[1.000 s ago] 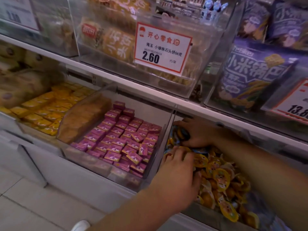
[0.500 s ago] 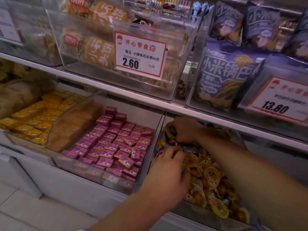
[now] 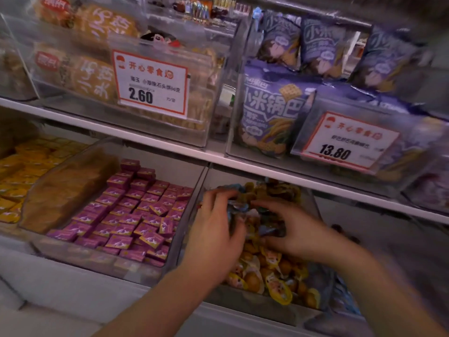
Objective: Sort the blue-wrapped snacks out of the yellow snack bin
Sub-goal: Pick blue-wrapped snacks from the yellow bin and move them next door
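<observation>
A clear bin on the lower shelf holds a heap of yellow-wrapped snacks. Both hands are inside it, close together over the middle of the heap. My left hand curls its fingers around a bunch of blue-wrapped snacks. My right hand claws down over more blue wrappers among the yellow ones. The picture is blurred, so the exact grip is unclear. More yellow snacks sit at the bin's back, partly hidden by the shelf.
A bin of purple boxes stands to the left, and yellow boxes lie further left. Blue wrappers show in the bin to the right. The shelf edge above carries bagged snacks and price tags.
My right hand has drawn back from the bin's rear to the middle. My left hand has moved up to meet it, and blue wrappers are now between them.
</observation>
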A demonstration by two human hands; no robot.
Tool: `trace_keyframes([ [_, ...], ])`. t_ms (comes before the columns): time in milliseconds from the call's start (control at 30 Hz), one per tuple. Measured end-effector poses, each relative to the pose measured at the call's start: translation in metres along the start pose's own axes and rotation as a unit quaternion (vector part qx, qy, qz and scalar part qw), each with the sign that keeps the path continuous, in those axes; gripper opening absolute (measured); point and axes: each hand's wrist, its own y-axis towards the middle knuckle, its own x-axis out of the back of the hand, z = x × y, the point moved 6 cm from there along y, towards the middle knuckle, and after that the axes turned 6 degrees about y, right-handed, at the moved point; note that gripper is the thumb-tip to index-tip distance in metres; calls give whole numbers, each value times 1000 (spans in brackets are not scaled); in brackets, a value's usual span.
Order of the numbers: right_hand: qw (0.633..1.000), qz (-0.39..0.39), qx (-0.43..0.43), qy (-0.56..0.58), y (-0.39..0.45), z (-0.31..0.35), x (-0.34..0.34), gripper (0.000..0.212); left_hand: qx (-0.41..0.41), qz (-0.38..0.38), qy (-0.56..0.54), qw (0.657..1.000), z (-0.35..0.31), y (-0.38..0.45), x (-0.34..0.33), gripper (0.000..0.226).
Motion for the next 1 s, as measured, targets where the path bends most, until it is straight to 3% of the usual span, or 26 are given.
trace_keyframes([
  [100,995,-89,-11,-48,-25,-11,2,66,-25,76,104,991,8,7,-14,60],
  [233,985,-121,-14,-123,-37,-19,-2,50,-81,209,196,955,17,4,-33,76],
  [467,986,-85,-26,-140,-28,-13,-16,51,-64,152,162,973,7,7,-29,51],
  [633,986,-80,-62,-129,-21,-17,-7,30,36,158,142,977,21,3,-23,43],
  [733,982,-125,-63,-124,-19,-17,3,23,47,167,156,972,24,-1,-20,42],
  [900,967,-198,-80,-138,-25,-14,26,22,74,110,84,988,22,4,-12,31],
  [1000,965,-177,-103,-162,-24,-17,31,23,94,76,-28,992,20,9,-6,32],
])
